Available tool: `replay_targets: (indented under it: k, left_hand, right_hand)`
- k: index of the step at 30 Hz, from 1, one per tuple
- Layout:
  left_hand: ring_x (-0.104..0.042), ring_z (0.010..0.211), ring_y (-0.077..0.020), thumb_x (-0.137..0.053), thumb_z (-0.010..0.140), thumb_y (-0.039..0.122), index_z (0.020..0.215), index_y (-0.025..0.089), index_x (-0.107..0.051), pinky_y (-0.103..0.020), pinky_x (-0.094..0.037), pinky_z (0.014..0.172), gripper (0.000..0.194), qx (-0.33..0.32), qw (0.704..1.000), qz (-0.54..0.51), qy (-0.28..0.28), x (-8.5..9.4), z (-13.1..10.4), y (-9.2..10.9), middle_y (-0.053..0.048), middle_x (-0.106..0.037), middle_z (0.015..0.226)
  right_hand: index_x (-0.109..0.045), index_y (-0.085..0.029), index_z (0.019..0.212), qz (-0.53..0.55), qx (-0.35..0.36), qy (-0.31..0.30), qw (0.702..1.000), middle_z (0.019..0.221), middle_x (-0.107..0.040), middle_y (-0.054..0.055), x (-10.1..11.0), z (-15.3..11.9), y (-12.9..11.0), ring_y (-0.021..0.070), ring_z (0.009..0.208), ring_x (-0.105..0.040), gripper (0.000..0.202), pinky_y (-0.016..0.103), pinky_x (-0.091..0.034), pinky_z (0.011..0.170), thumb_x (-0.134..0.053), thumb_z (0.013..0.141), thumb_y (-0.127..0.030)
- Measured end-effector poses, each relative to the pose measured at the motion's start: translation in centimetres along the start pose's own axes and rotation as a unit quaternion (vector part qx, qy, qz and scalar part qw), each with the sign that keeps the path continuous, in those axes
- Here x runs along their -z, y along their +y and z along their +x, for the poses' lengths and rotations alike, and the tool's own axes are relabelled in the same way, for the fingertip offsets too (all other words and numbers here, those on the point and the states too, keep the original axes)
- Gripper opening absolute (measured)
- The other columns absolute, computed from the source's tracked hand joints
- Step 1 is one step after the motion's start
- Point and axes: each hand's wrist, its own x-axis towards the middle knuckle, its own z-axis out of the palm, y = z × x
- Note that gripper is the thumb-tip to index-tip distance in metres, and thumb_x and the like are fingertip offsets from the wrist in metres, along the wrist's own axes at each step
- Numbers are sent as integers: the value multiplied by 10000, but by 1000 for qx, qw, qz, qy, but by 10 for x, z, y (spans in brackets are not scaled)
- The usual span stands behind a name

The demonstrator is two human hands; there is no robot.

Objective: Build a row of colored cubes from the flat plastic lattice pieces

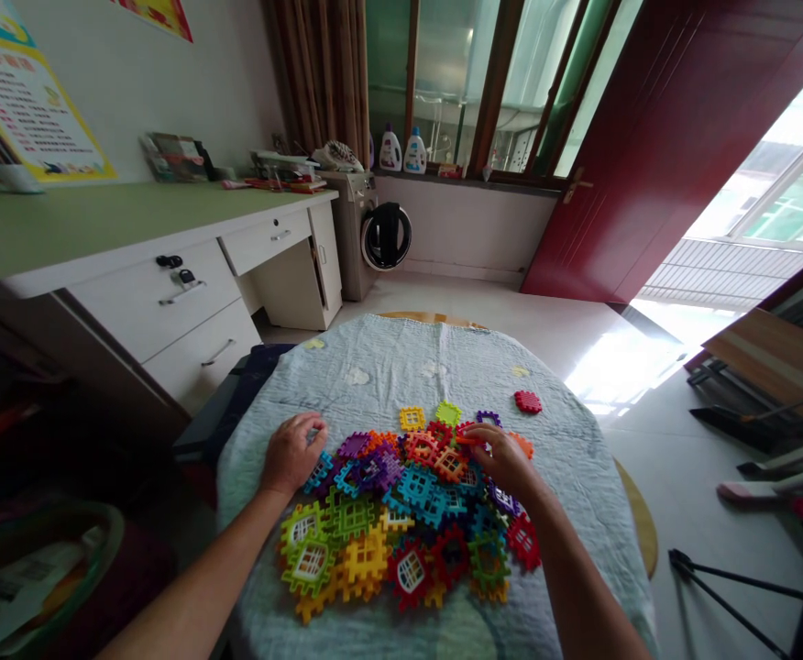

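1. The right hand (501,456) is over the far right part of the pile, thumb and fingers pinched narrowly on an orange tile (468,441).
2. The left hand (296,449) is at the pile's left edge, fingers loosely curled; whether it grips anything, I cannot tell.
3. Between the hands, and spreading back between the forearms, lies the pile of interlocking plastic tiles (419,486), many with window-like grids, on the cloth-covered tabletop (401,367).
4. Just to the right of the left hand sits a light-blue tile (318,472), with a purple tile (355,445) farther right.
5. Nearer the person than the left hand are a green tile with a white window insert (309,561) and, to its right, yellow tiles (366,555).
6. Nearer the person than the right hand, a red tile (523,541) lies beside the right forearm.
7. Beyond the hands, a yellow-orange tile (412,419), a lime tile (447,413) and a dark-purple tile (489,418) line the pile's far edge.
8. Beyond the right hand and to its right, a red piece (528,401) lies apart.
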Motion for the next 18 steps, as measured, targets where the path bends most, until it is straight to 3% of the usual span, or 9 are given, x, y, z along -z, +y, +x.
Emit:
replay_targets:
  k: [2,5,9,11,14,18]
  left_hand:
    - [-642,1028,-282,-469,822,394,768,215,-650,-433,-481,987,260,-1,1000,0,1,0,0,0,-108,-717,1027]
    - [-639,1030,-280,-476,820,391,772,216,-650,-432,-475,991,251,-1,1000,-2,-3,0,0,-1,-107,-718,1033]
    - [-639,1033,-291,-471,830,397,781,211,-650,-440,-473,988,263,-3,1000,1,-6,0,0,-1,-114,-714,1040]
    - [-641,1032,-292,-471,829,393,783,211,-652,-436,-475,985,261,-4,1000,5,-5,0,0,-1,-113,-712,1042]
    - [-645,1031,-295,-469,828,391,785,209,-652,-441,-478,983,262,-9,1000,10,-5,0,0,-1,-114,-713,1038]
    - [-648,1026,-294,-467,832,389,780,200,-648,-443,-484,976,267,-14,1000,10,-4,0,0,-2,-118,-715,1027]
  right_hand:
    - [-713,-212,940,33,-45,62,997,984,-696,85,4,-5,8,207,883,-643,261,346,-498,835,-517,855,-361]
    - [-655,-202,1080,60,-154,162,973,767,-656,37,13,-16,28,184,668,-599,404,315,-486,661,-532,830,-495]
    - [-589,-197,1124,65,-231,219,946,656,-589,-10,24,-31,56,176,589,-545,462,298,-448,587,-538,785,-506]
    - [-612,-206,1046,19,-240,213,947,711,-614,14,26,-35,64,190,648,-568,385,313,-459,641,-540,766,-460]
    - [-657,-214,979,-93,-217,215,948,972,-656,94,23,-39,69,246,924,-602,316,371,-453,857,-535,745,-387]
    - [-678,-218,1094,-176,-228,214,934,1225,-588,121,16,-44,73,317,1148,-507,438,463,-378,975,-542,757,-463]
